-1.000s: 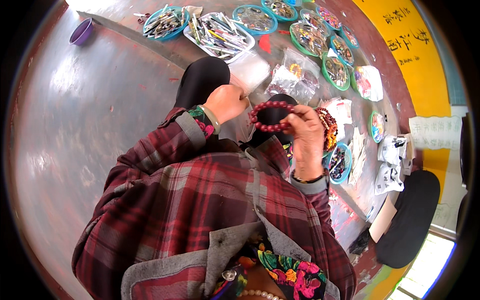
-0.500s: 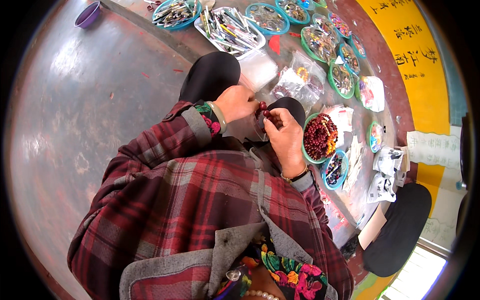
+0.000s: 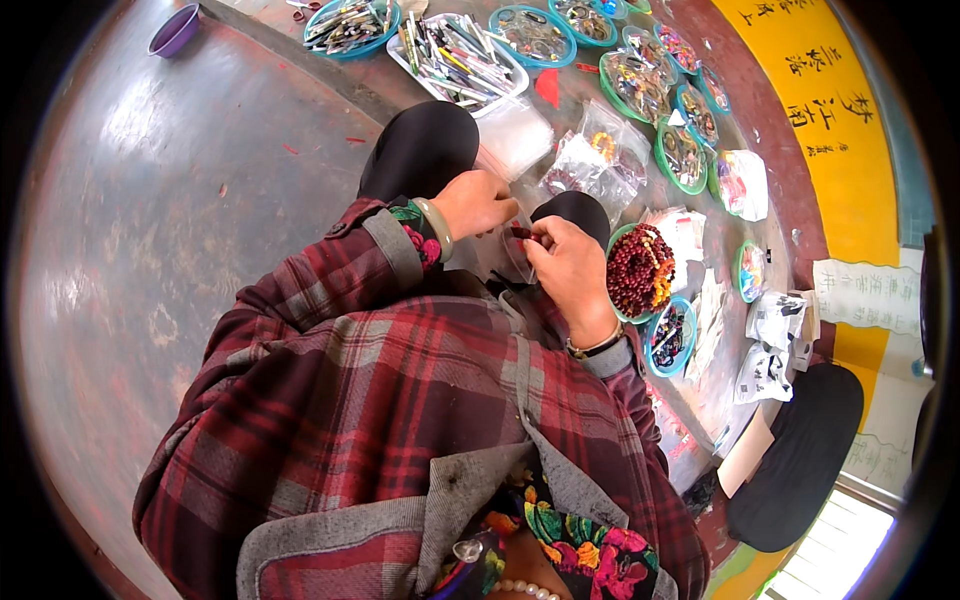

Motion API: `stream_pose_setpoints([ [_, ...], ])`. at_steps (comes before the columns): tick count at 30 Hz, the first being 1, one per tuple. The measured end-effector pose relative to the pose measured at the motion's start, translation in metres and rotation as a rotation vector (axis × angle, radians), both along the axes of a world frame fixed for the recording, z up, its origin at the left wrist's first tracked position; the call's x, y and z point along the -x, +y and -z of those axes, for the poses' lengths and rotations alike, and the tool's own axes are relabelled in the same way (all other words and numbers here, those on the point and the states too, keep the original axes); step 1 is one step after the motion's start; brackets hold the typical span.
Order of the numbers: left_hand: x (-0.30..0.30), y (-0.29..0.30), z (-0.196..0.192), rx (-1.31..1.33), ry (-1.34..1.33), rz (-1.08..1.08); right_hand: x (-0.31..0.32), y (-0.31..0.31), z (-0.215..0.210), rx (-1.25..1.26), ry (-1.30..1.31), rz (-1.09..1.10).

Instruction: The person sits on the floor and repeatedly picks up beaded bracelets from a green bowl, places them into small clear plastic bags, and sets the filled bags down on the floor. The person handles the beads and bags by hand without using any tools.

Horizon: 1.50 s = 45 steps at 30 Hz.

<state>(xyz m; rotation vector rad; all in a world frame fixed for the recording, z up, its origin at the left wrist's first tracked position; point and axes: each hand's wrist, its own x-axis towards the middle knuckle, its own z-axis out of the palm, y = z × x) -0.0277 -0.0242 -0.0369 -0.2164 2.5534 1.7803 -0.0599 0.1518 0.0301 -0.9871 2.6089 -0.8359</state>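
Note:
Above my lap, my left hand (image 3: 474,205) is closed, fingertips pinched at the upper edge of a clear plastic bag (image 3: 497,250). Facing it, my right hand (image 3: 570,268) is closed on a dark red bead bracelet (image 3: 522,233), of which only a small part shows by the thumb and fingertips. The bracelet is at the bag's edge; whether any of it lies inside I cannot tell. Just right of my right hand, a green basket (image 3: 612,301) holds many dark red bead bracelets (image 3: 636,272) and some yellow-orange ones.
Beside it is a blue basket (image 3: 691,345) of dark small items. Ahead lie a stack of clear bags (image 3: 520,140), filled bags (image 3: 600,160) and a white basket (image 3: 522,82) of pens. Several round baskets stand farther off. A purple bowl (image 3: 174,32) is far left, a black stool (image 3: 800,460) right.
The dark red beads, shown as round beads between my hands before, have moved down and are now mostly hidden by my right fingers. My left hand has barely moved.

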Motion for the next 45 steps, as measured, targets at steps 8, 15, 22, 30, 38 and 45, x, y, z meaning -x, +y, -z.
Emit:
stream_pose_setpoints([
  [8,-0.004,-0.002,-0.017,-0.262,-0.170,-0.041,0.010,-0.002,0.012,0.254,0.150,0.020],
  [15,-0.008,-0.008,-0.028,-0.600,-0.146,-0.185,0.015,0.038,0.042,0.710,-0.555,0.103],
  [22,-0.020,0.002,-0.060,-0.844,-0.105,-0.146,-0.005,0.023,0.033,0.822,-0.634,0.067],
  [30,-0.023,-0.010,-0.058,-0.642,0.468,-0.091,0.000,0.030,0.023,1.045,-0.745,0.244],
  [38,-0.021,-0.010,-0.050,-0.494,0.217,0.190,0.000,0.023,0.006,1.023,-0.769,0.173],
  [45,-0.030,0.003,-0.072,-0.383,0.319,0.081,0.007,0.032,-0.001,1.035,-0.558,0.155],
])
